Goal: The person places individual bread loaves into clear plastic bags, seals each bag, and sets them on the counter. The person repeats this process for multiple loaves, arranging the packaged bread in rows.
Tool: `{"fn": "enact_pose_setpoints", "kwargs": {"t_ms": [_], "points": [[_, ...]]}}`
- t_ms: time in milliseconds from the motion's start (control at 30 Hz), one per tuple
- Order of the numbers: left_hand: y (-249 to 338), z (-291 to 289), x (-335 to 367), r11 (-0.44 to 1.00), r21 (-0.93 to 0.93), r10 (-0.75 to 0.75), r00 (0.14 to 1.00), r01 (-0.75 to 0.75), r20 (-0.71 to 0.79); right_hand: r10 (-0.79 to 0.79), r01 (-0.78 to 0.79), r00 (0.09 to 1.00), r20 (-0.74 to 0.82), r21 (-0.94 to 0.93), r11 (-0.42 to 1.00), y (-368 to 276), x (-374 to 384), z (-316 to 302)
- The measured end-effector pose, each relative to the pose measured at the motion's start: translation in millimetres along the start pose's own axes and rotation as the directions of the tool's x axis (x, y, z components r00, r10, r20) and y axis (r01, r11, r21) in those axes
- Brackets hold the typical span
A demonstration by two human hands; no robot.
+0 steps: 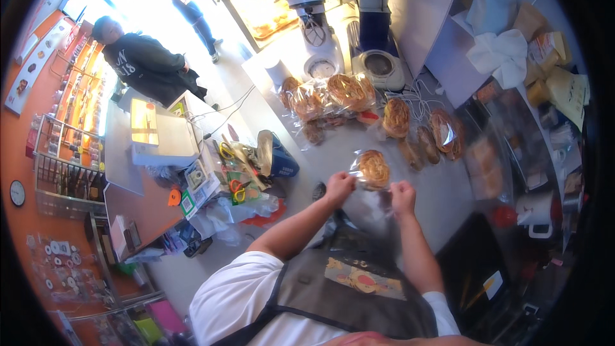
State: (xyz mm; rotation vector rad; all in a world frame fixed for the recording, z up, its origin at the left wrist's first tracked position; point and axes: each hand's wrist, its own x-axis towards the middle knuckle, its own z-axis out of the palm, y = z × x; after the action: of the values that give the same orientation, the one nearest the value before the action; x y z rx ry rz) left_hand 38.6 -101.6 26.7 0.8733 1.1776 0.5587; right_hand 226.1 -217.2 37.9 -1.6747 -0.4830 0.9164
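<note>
A round golden pastry point(373, 170) sits inside a clear plastic bag point(371, 197) above the counter in front of me. My left hand point(340, 187) is closed in a pinch on the bag's left side. On the opposite side, my right hand point(403, 197) has its fingers curled on the bag's edge. The fingertips are too small to make out clearly. Just beyond lie several more bagged pastries, among them a large one point(350, 91) and a single round one point(396, 118). Darker bagged loaves point(444, 131) rest to the right.
A white stand mixer point(314, 22) and a blue-and-white machine point(373, 32) stand at the back of the counter. Left of me are a blue holder point(278, 157), yellow-handled scissors point(225, 150) and orange-handled scissors point(238, 190). A white jug point(537, 213) stands right. A person point(144, 61) is beyond the counter.
</note>
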Motion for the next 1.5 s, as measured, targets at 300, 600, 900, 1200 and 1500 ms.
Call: {"fn": "enact_pose_setpoints", "kwargs": {"t_ms": [300,600,900,1200,1500], "points": [[3,-19,-1,0.939,-0.082,-0.316,0.931,0.335,0.185,0.49,-0.444,0.8,0.346,-0.209,0.871,0,9,-15],[125,-15,16,0.939,0.113,0.288,0.924,-0.324,0.251,-0.185,0.256,0.919,0.347,-0.172,0.951,-117,48,5],[179,41,139,0.97,0.026,0.243,0.97,-0.242,-0.012,-0.244,0.202,0.97,-0.015,-0.514,0.834,-128,139,-32],[84,7,99,0.963,0.165,0.205,0.977,-0.213,0.064,-0.329,0.167,0.944,-0.02,-0.831,0.53,-96,148,-10],[45,-7,57,0.978,0.207,0.008,0.997,-0.024,0.081,0.029,0.006,0.999,0.025,-0.85,0.526,-94,208,-10]]}}
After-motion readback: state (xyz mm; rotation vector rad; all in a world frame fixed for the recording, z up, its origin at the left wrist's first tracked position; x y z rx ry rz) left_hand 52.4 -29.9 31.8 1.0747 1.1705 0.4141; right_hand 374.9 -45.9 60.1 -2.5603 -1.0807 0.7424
